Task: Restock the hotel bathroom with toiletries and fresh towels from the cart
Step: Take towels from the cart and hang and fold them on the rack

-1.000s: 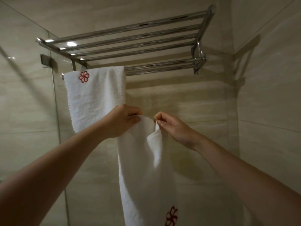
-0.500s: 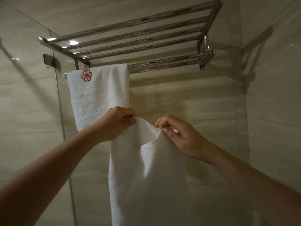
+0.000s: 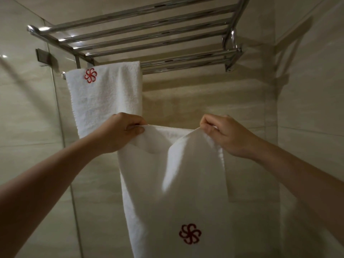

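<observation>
Overhead, a chrome towel rack [image 3: 152,32] spans the tiled wall above two raised hands. The left hand [image 3: 119,134] and the right hand [image 3: 228,136] each pinch a top corner of a white towel [image 3: 173,183], fingers curled over its edge, holding it spread between them. It hangs below them, a red emblem [image 3: 190,234] low on the cloth. Just above the left hand, a second white towel [image 3: 106,94] drapes from the rack's lower bar.

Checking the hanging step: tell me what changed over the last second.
The left hand and right hand drew apart, spreading the top edge of the held towel wide; both kept pinching it. The hung towel and chrome towel rack stayed as they were.
</observation>
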### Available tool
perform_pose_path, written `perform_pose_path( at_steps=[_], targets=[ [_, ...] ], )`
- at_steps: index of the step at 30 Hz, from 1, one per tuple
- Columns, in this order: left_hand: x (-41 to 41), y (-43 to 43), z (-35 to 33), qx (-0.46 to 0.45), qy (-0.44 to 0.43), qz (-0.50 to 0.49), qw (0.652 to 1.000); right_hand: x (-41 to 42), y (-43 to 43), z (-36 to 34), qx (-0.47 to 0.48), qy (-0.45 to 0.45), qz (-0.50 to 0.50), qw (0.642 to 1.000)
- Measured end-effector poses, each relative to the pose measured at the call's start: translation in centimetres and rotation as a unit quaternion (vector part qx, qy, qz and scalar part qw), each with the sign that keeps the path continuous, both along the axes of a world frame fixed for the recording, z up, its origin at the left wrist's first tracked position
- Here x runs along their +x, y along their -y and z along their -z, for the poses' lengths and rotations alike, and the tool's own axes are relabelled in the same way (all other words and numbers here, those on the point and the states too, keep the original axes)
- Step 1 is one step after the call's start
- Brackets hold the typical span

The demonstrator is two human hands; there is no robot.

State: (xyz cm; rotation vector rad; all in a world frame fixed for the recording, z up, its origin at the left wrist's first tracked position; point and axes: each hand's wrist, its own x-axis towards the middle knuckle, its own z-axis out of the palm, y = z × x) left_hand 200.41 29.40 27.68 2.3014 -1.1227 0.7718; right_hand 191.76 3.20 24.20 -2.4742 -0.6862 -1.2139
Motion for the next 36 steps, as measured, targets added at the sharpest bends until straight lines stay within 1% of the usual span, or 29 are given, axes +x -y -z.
perform_pose_path(
  at_steps=[3,5,6,8,10,14,17,20,26,28,31,32,34,36],
  targets=[
    [0.2,0.2,-0.1,0.002,0.006,0.003,1.0,-0.1,1.3,-0.8,-0.075,0.032,0.09,0.993],
    [0.3,0.4,0.0,-0.002,-0.004,0.007,1.0,-0.3,2.0,-1.4,-0.095,0.032,0.142,0.985],
    [0.3,0.6,0.0,-0.004,-0.007,0.01,1.0,-0.4,2.2,-1.8,-0.091,0.022,0.145,0.985],
    [0.4,0.8,0.0,-0.006,-0.016,0.016,1.0,-0.8,2.6,-2.6,-0.049,-0.017,0.104,0.993],
    [0.3,0.7,0.1,-0.012,-0.03,0.034,0.999,-1.1,2.7,-3.2,-0.011,-0.034,0.068,0.997],
    [-0.9,0.2,0.6,-0.017,-0.107,0.119,0.987,-1.5,3.0,-4.0,0.009,-0.043,0.061,0.997],
    [-1.9,0.6,0.7,-0.008,-0.069,0.13,0.989,-1.5,3.5,-4.4,0.035,-0.036,0.068,0.996],
    [-2.6,0.9,0.6,-0.003,-0.07,0.107,0.992,-1.8,3.5,-4.9,0.031,-0.019,0.067,0.997],
    [-3.4,0.5,0.5,0.002,-0.102,0.127,0.987,-2.5,2.9,-6.3,0.022,0.0,0.066,0.998],
    [-3.6,0.6,0.5,0.01,-0.133,0.14,0.981,-2.4,2.6,-6.7,0.023,0.0,0.069,0.997],
    [-3.8,0.5,0.7,0.0,-0.209,0.187,0.96,-2.2,2.5,-6.9,0.028,-0.006,0.08,0.996],
    [-3.7,0.4,0.8,0.011,-0.212,0.197,0.957,-2.2,2.5,-7.0,0.032,-0.007,0.082,0.996],
    [-3.5,0.4,1.3,0.036,-0.171,0.215,0.961,-2.3,2.8,-7.0,0.04,-0.011,0.085,0.995],
    [-3.1,0.3,1.5,0.036,-0.131,0.21,0.968,-2.4,3.0,-7.0,0.047,-0.009,0.089,0.995]
  ],
)
